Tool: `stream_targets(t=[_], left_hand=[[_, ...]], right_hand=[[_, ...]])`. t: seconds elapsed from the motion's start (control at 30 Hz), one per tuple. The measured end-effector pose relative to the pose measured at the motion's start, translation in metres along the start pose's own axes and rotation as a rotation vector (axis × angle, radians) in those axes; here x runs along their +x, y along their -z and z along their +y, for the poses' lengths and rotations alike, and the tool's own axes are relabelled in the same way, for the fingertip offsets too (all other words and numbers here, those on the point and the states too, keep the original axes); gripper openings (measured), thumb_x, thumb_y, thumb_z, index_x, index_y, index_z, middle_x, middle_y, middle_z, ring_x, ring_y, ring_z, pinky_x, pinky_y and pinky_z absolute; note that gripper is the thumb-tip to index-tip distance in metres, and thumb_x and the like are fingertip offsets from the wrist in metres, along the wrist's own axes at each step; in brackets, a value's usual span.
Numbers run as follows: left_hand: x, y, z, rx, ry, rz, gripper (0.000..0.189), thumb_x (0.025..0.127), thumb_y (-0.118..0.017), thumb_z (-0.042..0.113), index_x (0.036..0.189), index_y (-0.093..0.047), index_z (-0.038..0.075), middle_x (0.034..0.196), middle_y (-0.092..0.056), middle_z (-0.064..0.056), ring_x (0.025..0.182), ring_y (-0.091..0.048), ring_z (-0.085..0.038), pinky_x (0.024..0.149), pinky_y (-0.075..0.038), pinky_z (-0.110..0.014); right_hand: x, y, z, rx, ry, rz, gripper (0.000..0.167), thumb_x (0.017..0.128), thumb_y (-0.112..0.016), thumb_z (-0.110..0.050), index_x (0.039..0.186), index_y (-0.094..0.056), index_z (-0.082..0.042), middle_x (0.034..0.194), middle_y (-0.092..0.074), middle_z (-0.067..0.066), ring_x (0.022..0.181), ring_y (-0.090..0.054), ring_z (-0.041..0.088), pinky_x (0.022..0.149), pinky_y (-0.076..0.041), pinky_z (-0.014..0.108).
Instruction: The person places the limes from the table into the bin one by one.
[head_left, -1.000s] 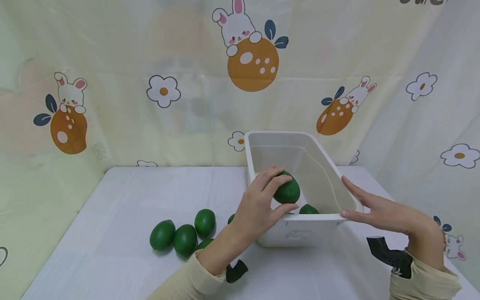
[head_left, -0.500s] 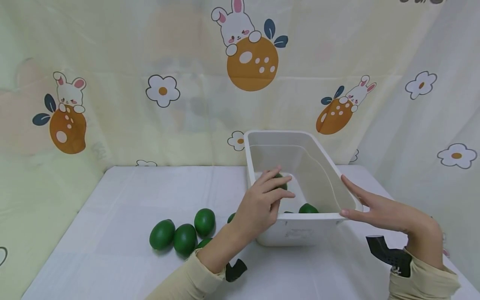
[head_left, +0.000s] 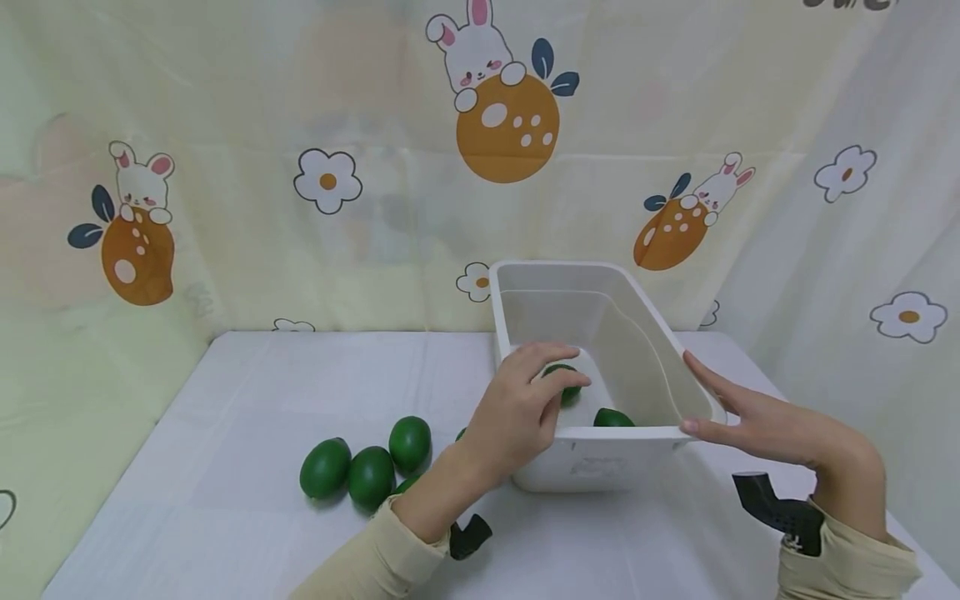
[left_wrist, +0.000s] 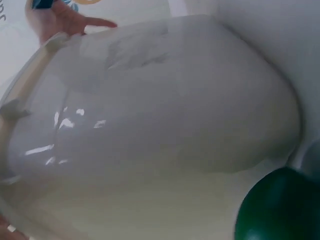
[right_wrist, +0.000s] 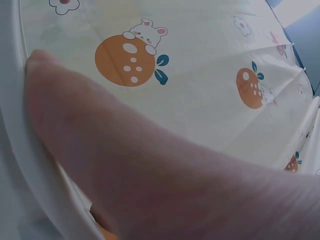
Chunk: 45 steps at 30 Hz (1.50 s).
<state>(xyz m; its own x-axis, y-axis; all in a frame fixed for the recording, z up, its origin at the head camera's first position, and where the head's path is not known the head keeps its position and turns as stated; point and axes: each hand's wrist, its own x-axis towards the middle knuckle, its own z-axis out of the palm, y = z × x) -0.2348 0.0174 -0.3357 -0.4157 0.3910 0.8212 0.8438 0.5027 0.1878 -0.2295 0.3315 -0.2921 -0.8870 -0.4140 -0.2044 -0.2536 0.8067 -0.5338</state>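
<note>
My left hand (head_left: 517,408) reaches over the front left of a white plastic bin (head_left: 600,433), its fingers loosely bent. Below the fingers, a dark green egg-shaped fruit (head_left: 572,392) shows inside, partly hidden by them. Another green fruit (head_left: 613,417) lies behind the front wall, only its top visible. Along the bin's right side, my right hand (head_left: 765,421) rests against the rim, thumb at the front corner and fingers extended. The right wrist view shows this hand (right_wrist: 125,145) close up along the rim.
Left of the bin several green fruits (head_left: 371,479) sit together on the white-covered table (head_left: 300,375), some partly hidden by my left forearm. One green fruit (left_wrist: 280,210) appears large in the left wrist view. Behind hangs a curtain (head_left: 390,250) printed with rabbits and flowers.
The left hand has lowered the green fruit into the bin and let go of it; the fruit now lies lower, under the fingers. The right hand stays at the rim.
</note>
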Motion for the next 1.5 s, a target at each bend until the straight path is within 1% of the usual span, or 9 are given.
stream_targets(t=[0.23,0.37,0.5,0.67,0.83,0.97,1.07,1.3,1.5], left_hand=[[0.005,0.020,-0.015,0.080,0.062,0.040,0.020,0.088,-0.066,0.014,0.108,-0.066,0.014,0.126,-0.056,-0.007,0.116,-0.053,-0.021,0.104,-0.042,-0.034],[0.007,0.035,-0.031,0.090,0.170,0.054,0.025,0.088,-0.065,0.013,0.113,-0.063,0.013,0.128,-0.055,-0.009,0.119,-0.052,-0.023,0.102,-0.044,-0.036],[0.006,0.049,-0.051,0.134,0.328,0.038,0.032,0.088,-0.064,0.013,0.119,-0.061,0.014,0.129,-0.055,-0.010,0.120,-0.051,-0.026,0.101,-0.043,-0.043],[-0.002,0.072,-0.077,0.136,0.624,-0.093,0.043,0.091,-0.059,0.020,0.134,-0.050,0.019,0.141,-0.042,-0.011,0.129,-0.041,-0.032,0.103,-0.037,-0.054],[-0.017,0.097,-0.102,0.096,0.860,-0.355,0.057,0.094,-0.055,0.030,0.146,-0.034,0.019,0.151,-0.027,-0.017,0.138,-0.028,-0.039,0.106,-0.034,-0.058],[-0.029,0.108,-0.114,0.072,0.885,-0.637,0.063,0.095,-0.056,0.035,0.149,-0.030,0.014,0.150,-0.030,-0.022,0.137,-0.031,-0.041,0.106,-0.033,-0.058],[-0.035,0.111,-0.119,0.057,0.864,-0.791,0.064,0.093,-0.057,0.037,0.148,-0.033,0.013,0.148,-0.036,-0.022,0.137,-0.034,-0.039,0.106,-0.034,-0.056],[-0.042,0.106,-0.125,0.014,0.849,-0.956,0.066,0.091,-0.061,0.038,0.147,-0.035,0.016,0.149,-0.037,-0.019,0.139,-0.032,-0.037,0.106,-0.034,-0.056],[-0.046,0.094,-0.127,0.001,0.837,-1.041,0.064,0.088,-0.065,0.037,0.145,-0.040,0.023,0.150,-0.038,-0.011,0.139,-0.033,-0.032,0.106,-0.033,-0.057]], right_hand=[[0.000,-0.002,-0.001,0.003,0.020,-0.004,0.088,0.093,-0.058,-0.031,0.153,0.006,-0.024,0.157,-0.005,0.023,0.136,-0.016,0.050,0.092,-0.028,0.074],[0.000,-0.001,-0.001,-0.005,0.022,0.003,0.088,0.093,-0.058,-0.031,0.153,0.006,-0.024,0.157,-0.006,0.023,0.136,-0.018,0.050,0.091,-0.029,0.074],[0.000,0.000,-0.001,-0.012,0.025,0.011,0.089,0.093,-0.059,-0.031,0.153,0.006,-0.024,0.158,-0.006,0.022,0.136,-0.018,0.049,0.093,-0.028,0.073],[0.000,0.000,-0.001,-0.007,0.017,0.001,0.088,0.094,-0.058,-0.031,0.153,0.007,-0.024,0.158,-0.004,0.022,0.136,-0.017,0.049,0.091,-0.029,0.075],[0.000,0.000,-0.001,-0.007,0.021,-0.002,0.088,0.094,-0.057,-0.031,0.153,0.007,-0.024,0.158,-0.003,0.021,0.137,-0.017,0.049,0.092,-0.029,0.074],[0.000,0.000,-0.001,-0.009,0.013,-0.004,0.088,0.094,-0.057,-0.032,0.153,0.008,-0.024,0.158,-0.003,0.022,0.136,-0.017,0.049,0.091,-0.029,0.075],[0.000,0.000,0.000,-0.006,0.007,-0.007,0.088,0.094,-0.057,-0.032,0.153,0.009,-0.024,0.158,-0.003,0.023,0.135,-0.018,0.050,0.089,-0.030,0.075],[0.001,0.000,0.001,-0.009,0.022,-0.004,0.089,0.094,-0.057,-0.031,0.152,0.009,-0.025,0.158,-0.003,0.022,0.136,-0.018,0.051,0.091,-0.029,0.074],[0.001,0.000,0.000,0.000,0.019,-0.013,0.088,0.094,-0.057,-0.031,0.152,0.009,-0.024,0.158,-0.002,0.022,0.136,-0.017,0.050,0.090,-0.030,0.074]])
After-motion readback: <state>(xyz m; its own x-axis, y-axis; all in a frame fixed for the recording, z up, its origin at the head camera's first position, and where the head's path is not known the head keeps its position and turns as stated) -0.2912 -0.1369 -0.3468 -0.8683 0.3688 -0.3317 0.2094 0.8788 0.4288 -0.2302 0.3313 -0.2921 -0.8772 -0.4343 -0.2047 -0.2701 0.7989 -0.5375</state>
